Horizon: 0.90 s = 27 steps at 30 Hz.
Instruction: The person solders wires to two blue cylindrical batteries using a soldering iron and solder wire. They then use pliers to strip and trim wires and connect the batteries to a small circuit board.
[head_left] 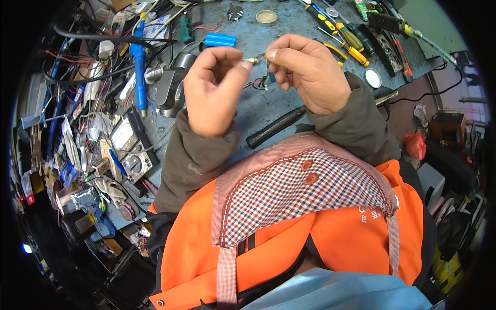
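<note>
Above the worktable [227,23] my two hands meet, fingertips close together. My left hand [216,90] is closed, thumb and forefinger pinching a small pale metallic cylinder [252,60]. A small brown piece [261,56] adjoins the cylinder at its right end, and my right hand [310,72] pinches it between thumb and forefinger. Exactly what the small parts are cannot be made out. Just below the fingertips, thin coloured wires [258,83] show. Behind my left hand lies a blue cylindrical cell pack [220,40]. A black ribbed handle [276,126] lies under my right wrist.
A blue soldering iron [138,67] stands among tangled cables at left, near an analogue multimeter [132,144]. Yellow-handled screwdrivers [356,56] lie at the back right. A round tin [266,18] is at the back, and a white round lid [372,78] near the right edge.
</note>
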Motion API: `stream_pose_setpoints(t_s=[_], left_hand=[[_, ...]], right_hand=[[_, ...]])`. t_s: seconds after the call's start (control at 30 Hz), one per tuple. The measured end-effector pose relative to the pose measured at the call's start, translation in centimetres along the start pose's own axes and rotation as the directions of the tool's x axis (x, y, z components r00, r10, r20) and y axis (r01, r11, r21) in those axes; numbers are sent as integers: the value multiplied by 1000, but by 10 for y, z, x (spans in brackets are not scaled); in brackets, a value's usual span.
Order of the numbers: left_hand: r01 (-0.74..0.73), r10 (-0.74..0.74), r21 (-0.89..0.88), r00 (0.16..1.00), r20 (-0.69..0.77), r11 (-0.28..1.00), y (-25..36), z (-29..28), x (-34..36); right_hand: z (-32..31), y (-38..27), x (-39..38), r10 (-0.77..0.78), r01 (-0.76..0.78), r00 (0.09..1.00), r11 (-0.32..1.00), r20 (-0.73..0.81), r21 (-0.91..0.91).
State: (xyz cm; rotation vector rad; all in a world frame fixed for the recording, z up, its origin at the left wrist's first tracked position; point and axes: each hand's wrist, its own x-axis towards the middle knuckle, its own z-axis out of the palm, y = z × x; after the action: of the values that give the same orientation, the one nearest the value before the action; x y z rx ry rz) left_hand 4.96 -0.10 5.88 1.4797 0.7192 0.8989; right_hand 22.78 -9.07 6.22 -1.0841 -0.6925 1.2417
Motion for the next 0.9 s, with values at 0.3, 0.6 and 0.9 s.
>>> stream_pose_setpoints(t_s=[0.3, 0.6, 0.9], left_hand=[[87, -75, -203, 995, 65, 975, -20, -8, -2], [52, -20, -176, 983, 180, 983, -19, -13, -7], [157, -99, -266, 971, 220, 951, -13, -4, -13]], right_hand=[[17, 14, 1, -37, 35, 999, 996, -18, -76], [18, 10, -14, -91, 89, 996, 964, 4, -251], [24, 7, -18, -217, 194, 974, 948, -69, -251]])
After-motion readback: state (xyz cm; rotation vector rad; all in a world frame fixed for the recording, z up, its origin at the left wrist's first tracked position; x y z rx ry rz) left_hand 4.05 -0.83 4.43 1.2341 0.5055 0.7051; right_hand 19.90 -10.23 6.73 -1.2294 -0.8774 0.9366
